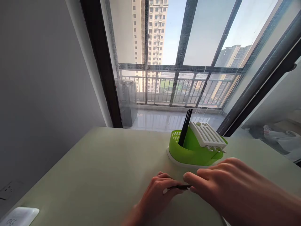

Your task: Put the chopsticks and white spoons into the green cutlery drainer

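left hand (157,191) pinches thin dark stick (181,187) low over pale green table (98,169) | right hand (221,183) grips its other end | green holder (190,150) just beyond, black chopsticks (185,127) upright inside, white slotted lid (207,135) tilted on its rim | white device (20,216) far left

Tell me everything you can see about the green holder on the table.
The green holder is a rounded tub of glossy, lime-coloured plastic that sits on a white base on the pale table, just beyond both hands and in front of the window. Its back rim has small slots. A white slotted lid lies tilted across its right side, small pegs showing at its lower edge. Black chopsticks stand inside it, leaning right. Neither hand touches it; the right hand is nearest.
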Available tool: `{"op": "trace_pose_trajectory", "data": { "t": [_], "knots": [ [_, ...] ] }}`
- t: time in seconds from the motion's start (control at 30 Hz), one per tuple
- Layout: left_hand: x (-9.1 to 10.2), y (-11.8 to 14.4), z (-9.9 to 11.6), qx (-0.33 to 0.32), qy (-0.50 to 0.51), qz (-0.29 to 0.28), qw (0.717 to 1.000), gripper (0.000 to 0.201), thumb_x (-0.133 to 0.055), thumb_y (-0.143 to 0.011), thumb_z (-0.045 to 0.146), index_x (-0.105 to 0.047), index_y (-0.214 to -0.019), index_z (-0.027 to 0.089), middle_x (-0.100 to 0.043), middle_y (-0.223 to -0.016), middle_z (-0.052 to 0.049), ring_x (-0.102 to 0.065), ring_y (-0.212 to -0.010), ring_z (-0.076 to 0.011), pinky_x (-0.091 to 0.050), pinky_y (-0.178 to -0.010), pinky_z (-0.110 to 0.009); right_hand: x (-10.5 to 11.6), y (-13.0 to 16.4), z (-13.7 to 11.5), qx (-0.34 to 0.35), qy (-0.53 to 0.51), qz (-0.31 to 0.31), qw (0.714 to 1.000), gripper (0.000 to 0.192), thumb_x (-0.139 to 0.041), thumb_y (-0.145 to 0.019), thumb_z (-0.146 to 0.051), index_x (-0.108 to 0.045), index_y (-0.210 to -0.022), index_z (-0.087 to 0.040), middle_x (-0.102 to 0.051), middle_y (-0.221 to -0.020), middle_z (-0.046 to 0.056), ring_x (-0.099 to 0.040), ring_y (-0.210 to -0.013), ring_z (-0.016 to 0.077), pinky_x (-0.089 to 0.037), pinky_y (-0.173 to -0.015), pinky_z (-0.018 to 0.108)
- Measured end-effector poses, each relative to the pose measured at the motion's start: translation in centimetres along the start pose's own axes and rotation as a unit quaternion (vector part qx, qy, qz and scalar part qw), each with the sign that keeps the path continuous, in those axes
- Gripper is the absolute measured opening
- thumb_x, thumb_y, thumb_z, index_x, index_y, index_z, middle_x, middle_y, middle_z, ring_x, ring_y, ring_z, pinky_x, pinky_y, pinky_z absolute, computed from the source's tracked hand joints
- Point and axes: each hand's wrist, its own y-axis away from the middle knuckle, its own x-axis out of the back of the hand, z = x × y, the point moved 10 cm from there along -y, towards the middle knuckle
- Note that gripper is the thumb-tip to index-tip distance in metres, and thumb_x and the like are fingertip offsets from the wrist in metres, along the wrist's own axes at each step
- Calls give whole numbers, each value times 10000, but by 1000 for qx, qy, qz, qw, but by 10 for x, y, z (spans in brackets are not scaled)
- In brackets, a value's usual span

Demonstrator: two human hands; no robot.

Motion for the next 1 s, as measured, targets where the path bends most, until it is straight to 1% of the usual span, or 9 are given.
{"op": "trace_pose_trajectory", "data": {
  "t": [0.13,0.27,0.47,0.53,0.6,0.7,0.77,0.87,1.0],
  "knots": [
    [3,-1,0,14,-1,12,1000,206,-669,-979,387,-843,-1007,280,-822,-904,-15,-713,-841,-188,-498,-912,-316,5,-13,-9,11,-12,26,1000,352,-625,-619,-28,-472,-821,-272,-544,-548,-103,-549,-426,182,-139,-547,326],
    [3,-2,-1,28,15,5,999,235,-657,-972,406,-841,-942,264,-822,-930,-26,-727,-867,-201,-526,-892,-321,4,-24,-15,34,-21,0,999,358,-616,-585,-15,-469,-797,-263,-564,-580,-92,-543,-440,184,-148,-547,322],
    [1,-3,-3,41,-7,-6,999,303,-570,-1005,371,-812,-879,238,-808,-903,-1,-696,-802,-184,-508,-892,-316,-3,-32,-17,47,3,-25,999,394,-613,-567,66,-472,-754,-251,-559,-575,-79,-525,-441,167,-125,-536,333],
    [1,-3,-5,52,-8,-8,999,299,-577,-1003,368,-811,-873,235,-808,-898,3,-699,-817,-185,-501,-896,-309,-7,-32,-16,49,4,-39,998,388,-628,-599,73,-474,-755,-248,-556,-577,-78,-529,-451,157,-131,-539,334],
    [1,-3,-6,61,1,-7,998,303,-594,-998,394,-818,-872,233,-808,-869,-3,-704,-830,-192,-501,-895,-305,-8,-31,-13,41,0,-46,998,340,-655,-681,39,-483,-761,-243,-562,-589,-72,-544,-474,150,-144,-547,328],
    [-1,-3,-6,64,36,-12,997,285,-615,-993,410,-830,-898,249,-820,-895,2,-717,-866,-194,-499,-912,-295,0,-31,-1,-3,3,-35,999,223,-640,-841,-58,-520,-774,-234,-551,-569,-64,-540,-472,136,-159,-559,318],
    [-2,-3,-6,66,57,-18,996,218,-646,-978,369,-836,-927,275,-829,-958,25,-726,-908,-191,-489,-944,-286,5,-30,7,-39,10,-28,999,180,-611,-900,-105,-553,-787,-233,-547,-547,-60,-530,-456,130,-161,-557,315],
    [-2,-3,-5,75,68,-25,995,164,-677,-951,306,-841,-951,301,-832,-984,46,-729,-941,-192,-479,-959,-276,9,-31,13,-63,10,-18,998,183,-595,-923,-129,-579,-781,-243,-544,-521,-58,-507,-427,134,-137,-544,317],
    [-1,-4,-5,88,69,-25,993,192,-667,-942,346,-842,-923,270,-831,-973,23,-729,-944,-204,-490,-930,-276,5,-36,9,-50,-17,-9,999,249,-602,-865,-59,-544,-714,-248,-543,-510,-65,-499,-412,136,-104,-525,318]
  ]
}}
